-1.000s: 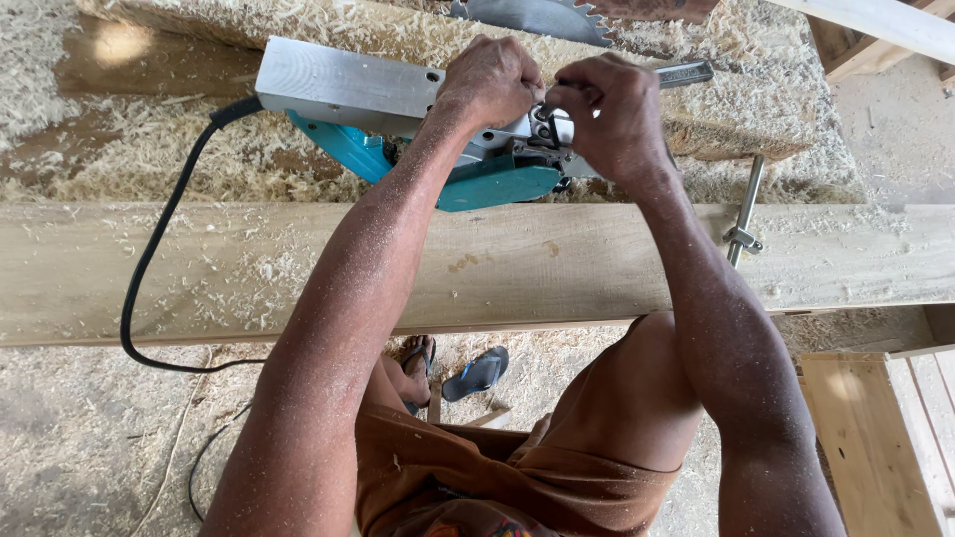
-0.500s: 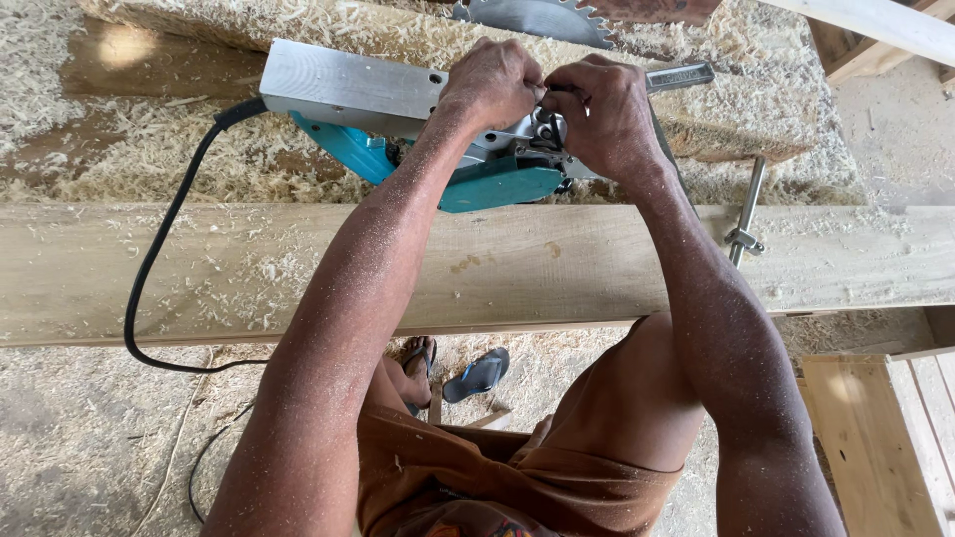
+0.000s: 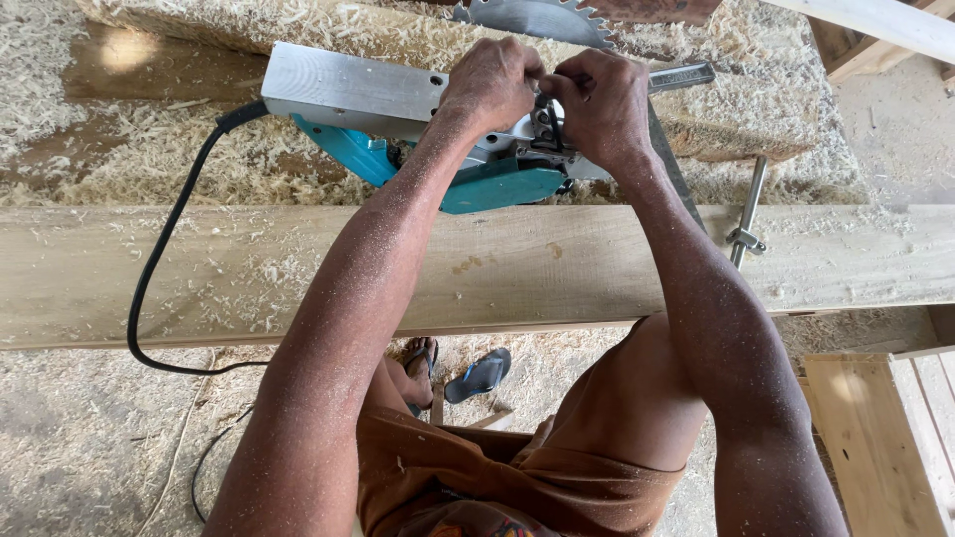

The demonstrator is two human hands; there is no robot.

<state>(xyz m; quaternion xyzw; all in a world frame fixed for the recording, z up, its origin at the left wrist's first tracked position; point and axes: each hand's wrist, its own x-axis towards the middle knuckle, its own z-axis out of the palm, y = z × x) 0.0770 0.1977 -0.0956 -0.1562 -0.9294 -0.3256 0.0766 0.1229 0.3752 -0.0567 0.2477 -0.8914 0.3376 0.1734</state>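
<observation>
A teal electric planer [image 3: 468, 179] lies upside down on the sawdust-covered bench, its flat metal sole [image 3: 348, 94] facing up. My left hand [image 3: 494, 88] presses down on the sole near its middle, fingers curled over the blade drum area. Facing it, my right hand [image 3: 600, 104] pinches a small metal part at the drum [image 3: 546, 127]; what it holds is hidden by the fingers. A black power cord [image 3: 159, 268] runs from the planer's left end over a long pale plank [image 3: 199, 273] and down toward the floor.
A circular saw blade [image 3: 532, 18] sticks up at the far edge of the bench. A metal clamp rod [image 3: 746, 214] lies across the plank at right. Wood shavings cover bench and floor. A blue sandal [image 3: 479, 375] lies below, and wooden boards [image 3: 875, 438] sit at lower right.
Both hands stay on the planer's drum area; the fingers of my right hand shift slightly. The planer has not moved.
</observation>
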